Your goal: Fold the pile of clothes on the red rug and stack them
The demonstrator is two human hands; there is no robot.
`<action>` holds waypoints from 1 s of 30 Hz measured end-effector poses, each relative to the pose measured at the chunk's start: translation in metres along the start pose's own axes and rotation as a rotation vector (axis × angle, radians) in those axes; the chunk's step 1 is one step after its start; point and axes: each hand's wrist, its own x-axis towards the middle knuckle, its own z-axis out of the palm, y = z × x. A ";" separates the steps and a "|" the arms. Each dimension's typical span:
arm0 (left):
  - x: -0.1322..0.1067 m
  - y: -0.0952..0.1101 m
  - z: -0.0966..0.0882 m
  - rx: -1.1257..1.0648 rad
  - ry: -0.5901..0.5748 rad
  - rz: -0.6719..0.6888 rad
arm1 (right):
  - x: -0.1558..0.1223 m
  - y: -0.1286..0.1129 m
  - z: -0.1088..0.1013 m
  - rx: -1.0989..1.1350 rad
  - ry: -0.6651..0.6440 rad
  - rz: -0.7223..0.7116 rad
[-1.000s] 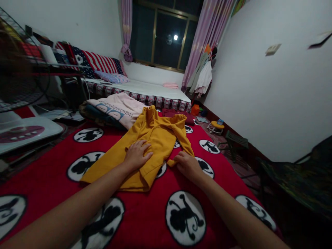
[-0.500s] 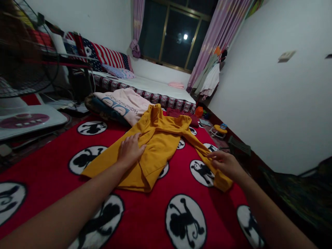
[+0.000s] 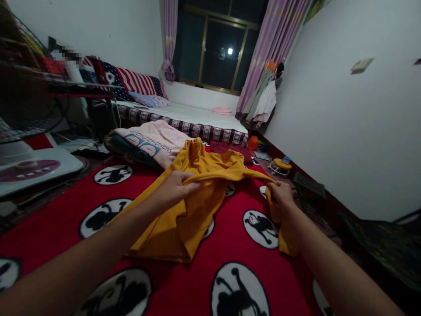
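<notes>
A mustard-yellow long-sleeved top (image 3: 200, 210) lies on a red blanket (image 3: 223, 250) patterned with black monkey figures in white circles. My left hand (image 3: 176, 186) pinches a fold of the top near its middle, thumb pressed over the cloth. Its other fingers are partly hidden. My right hand (image 3: 281, 195) is closed on the sleeve at the right, and the cuff end hangs below it. Between my hands the cloth is pulled into a taut, slightly raised band. The collar end points away from me.
Behind the top lie a pile with a pale pink printed garment (image 3: 161, 136) and a dark red folded cloth (image 3: 226, 148). A fan base (image 3: 39, 164) stands at the left. A yellow-seated stool (image 3: 282, 164) is at the right, and a bed (image 3: 194, 116) is under the window.
My left hand has gone from lying on the top to pinching its fabric. My right hand has gripped the sleeve and lifted it, drawing the cloth tight.
</notes>
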 end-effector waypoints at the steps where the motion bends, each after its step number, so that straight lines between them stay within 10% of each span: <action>1: -0.001 0.016 0.010 -0.077 -0.184 0.030 | 0.004 0.006 -0.004 0.033 0.027 0.038; 4: 0.004 0.048 0.044 -0.232 -0.793 0.085 | 0.014 0.024 -0.010 0.105 0.135 0.116; 6: 0.018 0.046 0.060 -0.196 -0.952 0.118 | 0.021 0.031 -0.011 0.114 0.211 0.130; 13: 0.084 -0.058 0.073 0.505 -0.148 0.265 | 0.045 0.006 -0.001 -0.005 0.173 -0.026; 18: 0.079 -0.098 0.077 0.688 -0.083 0.296 | 0.065 -0.032 0.026 -0.219 0.051 -0.156; 30: 0.076 -0.097 0.084 0.674 -0.046 0.287 | 0.103 -0.059 0.073 -0.637 -0.084 -0.202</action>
